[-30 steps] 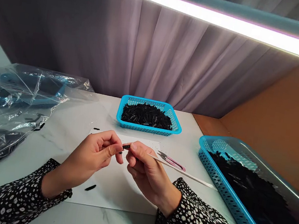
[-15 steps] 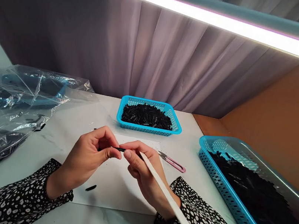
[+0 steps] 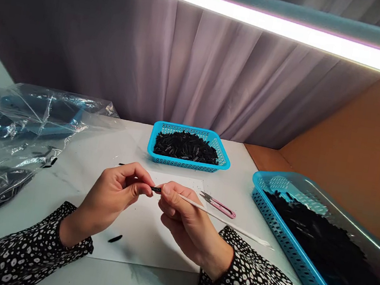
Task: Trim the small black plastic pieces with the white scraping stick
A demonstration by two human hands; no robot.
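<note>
Over a white sheet of paper (image 3: 146,241) my two hands meet at the fingertips. My left hand (image 3: 110,199) pinches a small black piece (image 3: 156,189) between thumb and forefinger. My right hand (image 3: 187,223) is closed round a thin white stick (image 3: 231,225) whose tip touches the black piece; the stick's long end points right over the table. One loose black piece (image 3: 114,238) lies on the paper under my left hand.
A small blue basket (image 3: 223,159) of black pieces stands at the back centre. A larger blue basket (image 3: 274,212) of black pieces is on the right. Pink thread snips (image 3: 218,205) lie beside my right hand. Clear plastic bags (image 3: 16,135) with dark contents fill the left.
The white stick swung from pointing down toward me back to pointing right across the table. Both hands stayed together over the paper, still on the black piece.
</note>
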